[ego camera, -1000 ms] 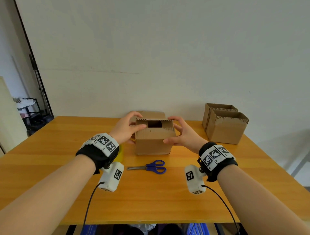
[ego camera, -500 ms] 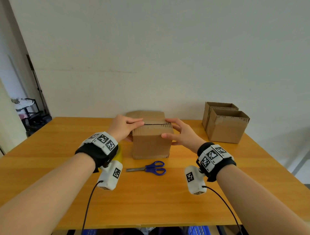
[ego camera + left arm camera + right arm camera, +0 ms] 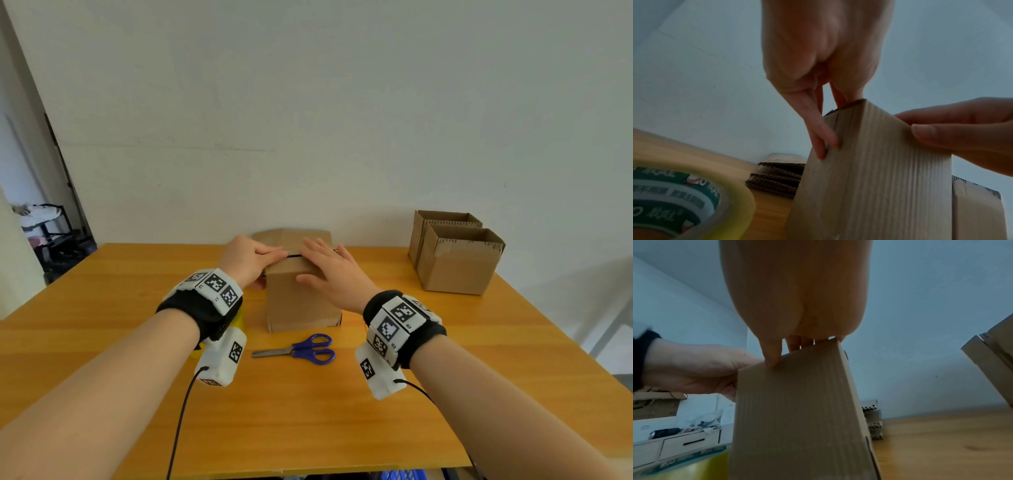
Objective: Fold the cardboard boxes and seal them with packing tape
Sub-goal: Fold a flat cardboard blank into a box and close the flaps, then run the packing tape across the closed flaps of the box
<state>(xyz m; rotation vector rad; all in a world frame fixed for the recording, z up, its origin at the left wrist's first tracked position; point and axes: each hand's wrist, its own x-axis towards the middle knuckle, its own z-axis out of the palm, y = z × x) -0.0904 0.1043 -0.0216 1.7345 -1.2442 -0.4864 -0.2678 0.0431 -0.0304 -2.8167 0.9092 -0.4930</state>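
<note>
Box top seam (image 3: pixel 294 255) mostly hidden under both hands, only short dark slit visible between left hand (image 3: pixel 247 261) and right hand (image 3: pixel 330 270). Tape roll (image 3: pixel 239 318) almost fully behind left wrist, cut by frame edge in wrist views, label print unreadable. Flat cardboard stack (image 3: pixel 777 180) beyond left hand partly behind box; count unclear

Both forearms reach forward, the left hand (image 3: pixel 247 259) and right hand (image 3: pixel 334 274) lying palm-down with fingers straight, fingertips nearly meeting.
</note>
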